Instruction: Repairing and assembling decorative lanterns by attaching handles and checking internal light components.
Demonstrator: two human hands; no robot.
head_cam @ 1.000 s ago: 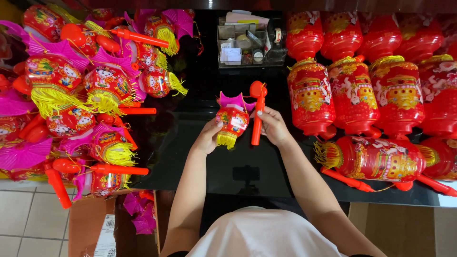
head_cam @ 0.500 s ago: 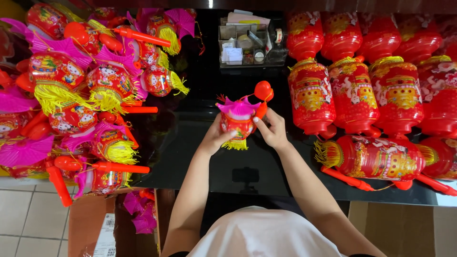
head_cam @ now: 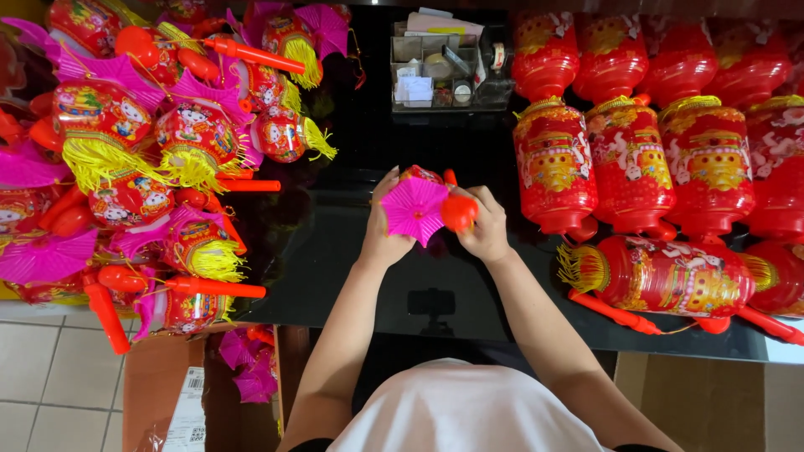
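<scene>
We see 1 brown cardboard box (head_cam: 167,393) below the table edge, bearing 1 white label (head_cam: 188,410).

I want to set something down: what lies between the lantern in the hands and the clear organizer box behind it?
Only bare black tabletop between lantern and organizer, in the head view.

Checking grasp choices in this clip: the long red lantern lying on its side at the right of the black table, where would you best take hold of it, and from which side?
Probably by the red stick handle, from the near edge of the black table. The lying lantern looks wide and thin-walled, with a yellow fringe at its left end. The handle is slim, lies in front of the body and has room for fingers.
</scene>
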